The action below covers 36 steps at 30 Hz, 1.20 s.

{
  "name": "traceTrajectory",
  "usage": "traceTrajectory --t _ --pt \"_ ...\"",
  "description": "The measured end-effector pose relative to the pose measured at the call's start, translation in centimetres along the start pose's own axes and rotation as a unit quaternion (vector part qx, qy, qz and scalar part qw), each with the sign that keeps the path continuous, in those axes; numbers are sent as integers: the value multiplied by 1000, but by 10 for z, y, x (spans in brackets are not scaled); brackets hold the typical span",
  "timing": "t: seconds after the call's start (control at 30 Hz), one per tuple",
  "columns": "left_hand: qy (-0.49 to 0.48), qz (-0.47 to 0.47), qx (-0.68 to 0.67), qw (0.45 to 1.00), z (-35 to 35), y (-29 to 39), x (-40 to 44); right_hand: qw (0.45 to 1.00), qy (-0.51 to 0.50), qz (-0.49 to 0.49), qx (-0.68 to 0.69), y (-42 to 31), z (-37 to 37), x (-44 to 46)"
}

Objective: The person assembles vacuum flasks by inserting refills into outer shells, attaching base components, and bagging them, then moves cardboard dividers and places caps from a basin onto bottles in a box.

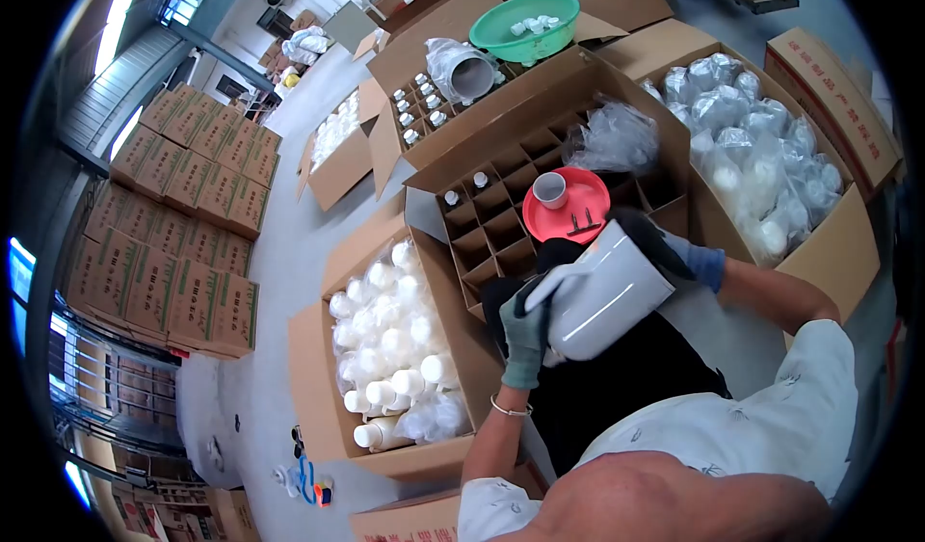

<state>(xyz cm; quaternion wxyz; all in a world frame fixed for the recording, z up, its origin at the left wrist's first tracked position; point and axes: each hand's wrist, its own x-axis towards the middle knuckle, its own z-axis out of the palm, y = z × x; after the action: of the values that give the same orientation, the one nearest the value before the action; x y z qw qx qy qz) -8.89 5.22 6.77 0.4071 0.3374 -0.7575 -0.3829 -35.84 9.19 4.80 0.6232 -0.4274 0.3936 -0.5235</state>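
Observation:
A glossy white jug (612, 296) with a side handle lies tilted across my lap. My left hand (528, 335), in a grey-green work glove, is closed on its handle side. My right hand (665, 243), in a dark-palmed glove with a blue-grey cuff, grips the upper end; its fingertips are partly hidden. Just beyond the jug is a red round tray (594, 191) holding a small grey-white cup (550, 190) and a few dark slender pieces (584, 222). The tray rests on a divided carton (501, 224).
An open carton of white capped bottles (390, 325) stands on the left. Bagged, foil-topped items fill a carton (761, 142) at right. A green basin (525, 29) with small white pieces sits farther back. Stacked boxes (183, 224) line the left side; a blue-handled object (308, 481) lies on the floor.

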Motion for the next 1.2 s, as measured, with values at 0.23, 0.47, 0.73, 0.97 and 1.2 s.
traceTrajectory --t 0.23,0.47,0.73,0.97,1.2 --pt "-31 -32 80 996 -14 -27 -23 811 -256 -341 -400 -92 56 -3" --pt "168 -151 -71 972 -53 3 -30 833 -186 -381 -355 -53 82 7" --pt "261 -231 -137 927 -115 -37 -68 929 107 -68 -347 42 -49 144" --pt "220 -330 -185 899 -122 -65 -67 587 -111 25 -802 146 -76 225" --pt "262 -329 -160 893 -123 -83 -72 773 -39 95 -627 143 -63 264"
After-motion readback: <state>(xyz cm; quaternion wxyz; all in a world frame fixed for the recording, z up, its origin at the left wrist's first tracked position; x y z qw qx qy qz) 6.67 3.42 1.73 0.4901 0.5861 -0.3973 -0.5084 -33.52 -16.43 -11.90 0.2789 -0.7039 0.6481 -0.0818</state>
